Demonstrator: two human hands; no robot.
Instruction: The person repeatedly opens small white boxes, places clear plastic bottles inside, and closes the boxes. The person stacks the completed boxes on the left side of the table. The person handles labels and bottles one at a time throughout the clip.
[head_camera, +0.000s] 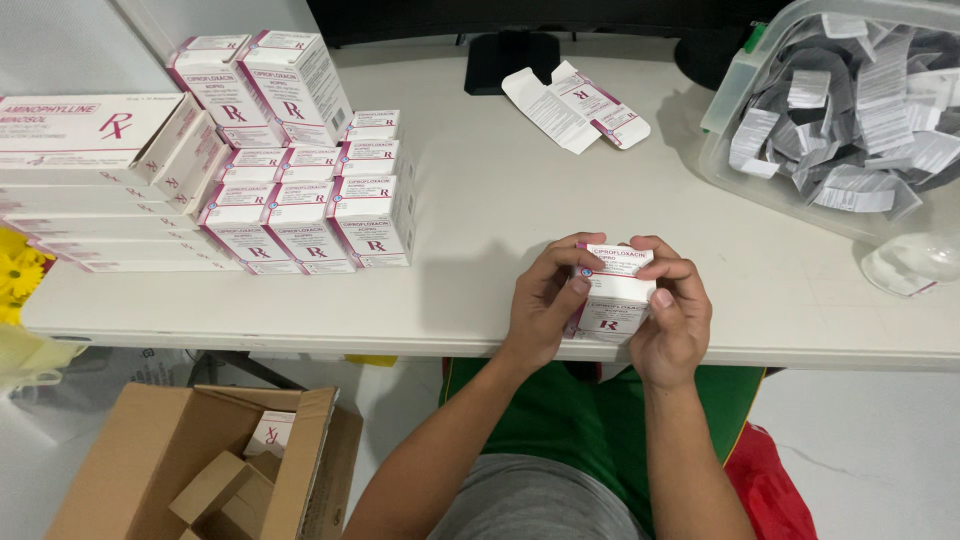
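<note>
Nearest to me, down on the floor at my left, an open cardboard carton (200, 470) stands with its flaps up and a small white box lying inside it. My lap takes up the space just under the worktop's front edge (300, 335).

Both my hands are closed around one small white medicine box (612, 295) with magenta trim. My left hand (545, 305) wraps its left side with the fingers curled over the top flap, and my right hand (675, 315) clasps the right side with the thumb pressed on the front face. The box stands upright, its bottom on or just above the worktop, very near the front edge.

To the left of my hands runs a bare stretch of worktop, with open room up to the stacked rows of matching small boxes (310, 205), which stand in neat ranks well apart from the held box. Left of these, a pile of long flat white cartons (95, 170) reaches to the worktop's left edge.

Behind my hands the surface is open as far as a flattened, unfolded box (575, 105) lying near a dark monitor base (510, 55). At far right, a clear plastic bin (725, 150) filled with silver blister strips (850, 120) sits near the right edge, with a clear lid (910, 262) lying just in front of it.
</note>
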